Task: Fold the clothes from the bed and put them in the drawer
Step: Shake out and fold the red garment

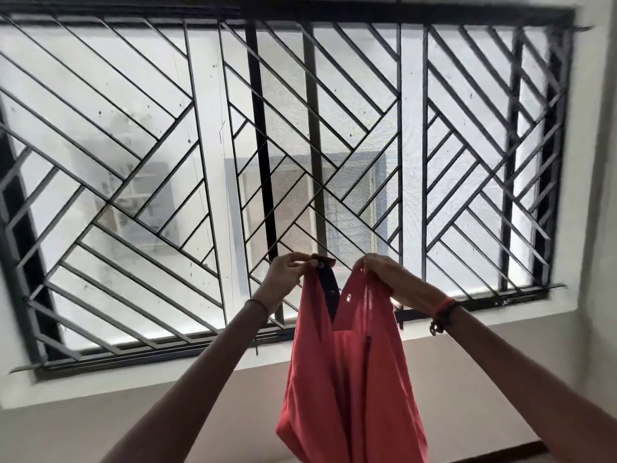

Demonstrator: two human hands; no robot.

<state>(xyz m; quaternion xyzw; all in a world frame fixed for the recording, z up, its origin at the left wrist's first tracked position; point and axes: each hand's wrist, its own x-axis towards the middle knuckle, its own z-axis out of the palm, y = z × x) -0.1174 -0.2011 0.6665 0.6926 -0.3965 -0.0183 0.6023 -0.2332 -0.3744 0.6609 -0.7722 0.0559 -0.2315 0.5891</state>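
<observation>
A coral-red shirt (350,379) with a dark button placket hangs in the air in front of a window. My left hand (287,274) pinches its top edge by the dark placket. My right hand (384,274) grips the other side of the neckline. Both arms are raised and the cloth drops straight down between them, out of the frame at the bottom. Neither the bed nor the drawer is in view.
A wide window (300,162) with a black diagonal-bar grille fills the wall ahead. Its white sill (133,379) runs below, with a beige wall (100,419) under it. A wall corner stands at the far right (597,195).
</observation>
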